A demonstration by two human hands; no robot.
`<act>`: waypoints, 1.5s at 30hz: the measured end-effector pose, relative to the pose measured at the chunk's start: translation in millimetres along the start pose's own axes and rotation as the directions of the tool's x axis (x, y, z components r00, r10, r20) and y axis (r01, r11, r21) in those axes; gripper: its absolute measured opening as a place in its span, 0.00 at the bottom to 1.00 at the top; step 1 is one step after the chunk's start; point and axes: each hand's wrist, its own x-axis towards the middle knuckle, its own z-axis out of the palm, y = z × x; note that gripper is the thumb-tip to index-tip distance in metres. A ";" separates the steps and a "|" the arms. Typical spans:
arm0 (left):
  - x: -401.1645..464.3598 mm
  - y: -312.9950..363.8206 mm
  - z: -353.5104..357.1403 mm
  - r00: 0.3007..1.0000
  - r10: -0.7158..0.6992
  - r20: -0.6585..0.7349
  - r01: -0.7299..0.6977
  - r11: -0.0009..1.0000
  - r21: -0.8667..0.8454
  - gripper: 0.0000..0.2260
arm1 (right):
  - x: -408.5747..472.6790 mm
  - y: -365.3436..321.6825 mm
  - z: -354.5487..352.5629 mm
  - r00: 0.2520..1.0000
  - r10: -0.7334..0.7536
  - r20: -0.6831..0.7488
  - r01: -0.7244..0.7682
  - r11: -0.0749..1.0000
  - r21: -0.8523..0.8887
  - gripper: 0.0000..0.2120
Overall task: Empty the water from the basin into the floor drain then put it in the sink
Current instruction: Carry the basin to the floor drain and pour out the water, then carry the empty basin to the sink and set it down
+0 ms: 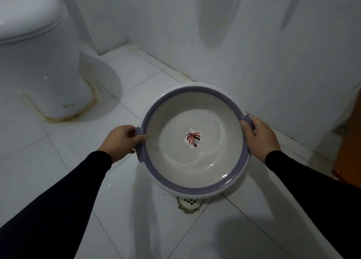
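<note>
A round white basin [175,157] with a purple rim and a red leaf print on its bottom is held over the tiled floor. Clear water lies in it. My left hand [121,141] grips the purple handle on the basin's left side. My right hand [259,135] grips the handle on the right side. Just below the basin's near edge, a white floor drain [190,203] with a grated cover shows, its far part hidden by the basin. No sink is in view.
A white toilet [37,53] stands at the upper left, with stained sealant around its base. White tiled walls [254,43] run behind and to the right of the basin. An orange object [349,151] fills the right edge. White floor tiles [58,161] spread to the left.
</note>
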 end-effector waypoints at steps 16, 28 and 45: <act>45.7 -14.7 2.6 0.929 -0.168 -0.329 0.138 0.984 -0.114 0.15 | 44.3 -45.1 53.4 0.967 0.207 0.146 -0.242 0.924 0.294 0.12; 15.9 111.2 -153.3 0.888 -0.125 -0.442 0.052 0.983 -0.174 0.07 | 89.5 -212.4 -55.9 0.982 0.141 0.128 -0.180 0.910 0.373 0.07; -75.1 439.9 -465.1 0.854 -0.019 -0.519 -0.090 0.979 -0.184 0.07 | 114.4 -536.4 -359.7 0.992 0.123 0.027 -0.120 0.853 0.507 0.16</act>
